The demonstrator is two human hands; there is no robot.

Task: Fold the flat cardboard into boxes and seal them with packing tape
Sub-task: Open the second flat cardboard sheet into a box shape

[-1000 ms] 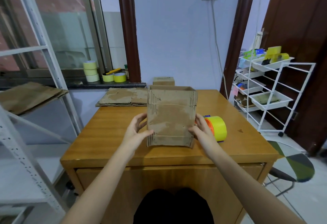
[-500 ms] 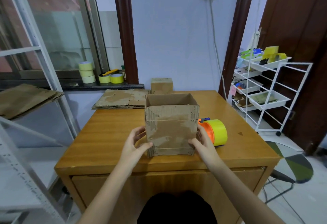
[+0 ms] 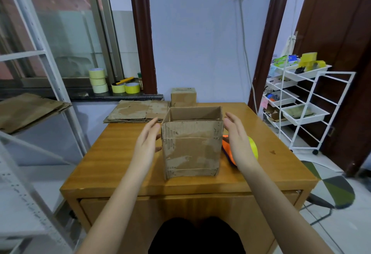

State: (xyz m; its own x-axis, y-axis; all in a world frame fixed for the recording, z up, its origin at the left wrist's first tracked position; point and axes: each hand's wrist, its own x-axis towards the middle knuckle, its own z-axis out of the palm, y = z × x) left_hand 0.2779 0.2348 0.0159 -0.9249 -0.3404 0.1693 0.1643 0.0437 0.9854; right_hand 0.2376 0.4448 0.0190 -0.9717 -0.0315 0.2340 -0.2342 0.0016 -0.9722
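Two sets of straight, relaxed fingers flank the open-topped box (image 3: 191, 143), gripping nothing: left hand (image 3: 147, 143) by its left wall, right hand (image 3: 237, 143) by its right, probably squaring it upright mid-desk (image 3: 120, 153) before taping; tape roll (image 3: 253, 146) waits behind.

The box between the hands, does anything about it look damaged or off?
Yes. The open box looks worn: its front face is scuffed with pale peeled patches, and the top edge is ragged. It stands upright on the table, top flaps not closed.
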